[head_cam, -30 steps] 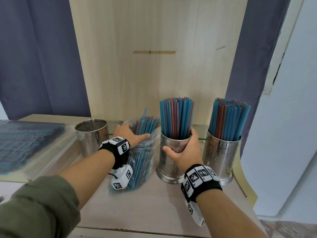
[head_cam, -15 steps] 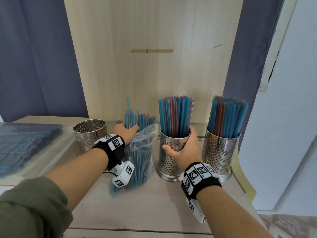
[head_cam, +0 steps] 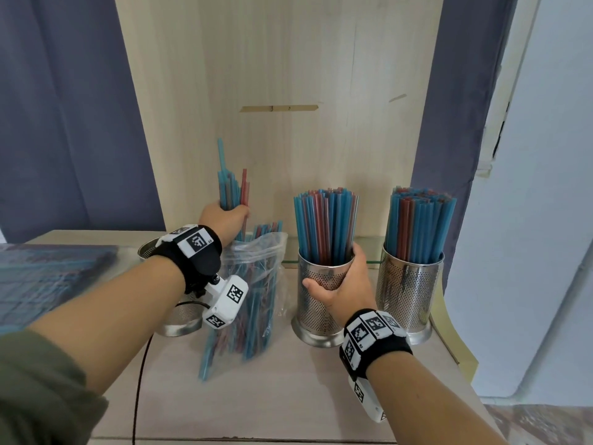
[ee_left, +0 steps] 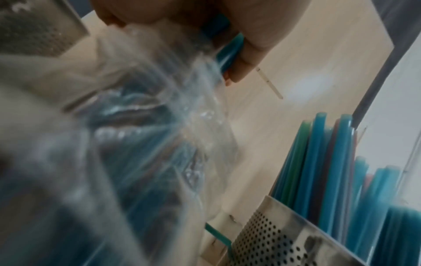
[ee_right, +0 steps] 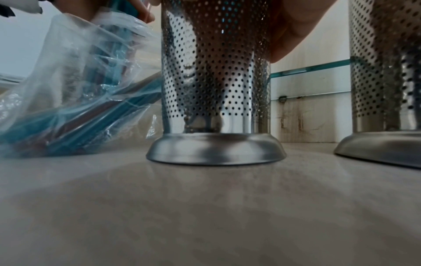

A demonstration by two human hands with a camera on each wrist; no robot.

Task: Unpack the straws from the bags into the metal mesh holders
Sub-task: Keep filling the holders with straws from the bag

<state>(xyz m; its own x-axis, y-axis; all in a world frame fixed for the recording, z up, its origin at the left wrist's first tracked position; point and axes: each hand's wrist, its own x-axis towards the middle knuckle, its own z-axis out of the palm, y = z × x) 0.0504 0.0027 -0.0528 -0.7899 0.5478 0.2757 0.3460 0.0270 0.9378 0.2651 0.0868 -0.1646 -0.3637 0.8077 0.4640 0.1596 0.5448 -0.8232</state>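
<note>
Left hand: my left hand [head_cam: 224, 216] curls round a bunch of straws [head_cam: 230, 187], blue with a red one, their tops standing above my fist; their lower ends reach down into the clear bag [head_cam: 256, 284]
Bag: stands slumped between the left holder [head_cam: 179, 319] and the middle holder [head_cam: 321, 303], more straws inside; its mouth is open just under my fist
Right hand: my right hand [head_cam: 345, 289] wraps the middle holder near its rim, thumb on the left side, fingers round the right; the holder is packed with upright straws
Right holder: the right holder [head_cam: 410, 290] stands just beside, also full
Writing: only black-and-white square markers on my wristbands; no readable words
Room: bare tabletop [head_cam: 288, 387] lies in front of the holders; a wooden panel [head_cam: 288, 75] stands close behind them; the table edge runs near the right holder
</note>
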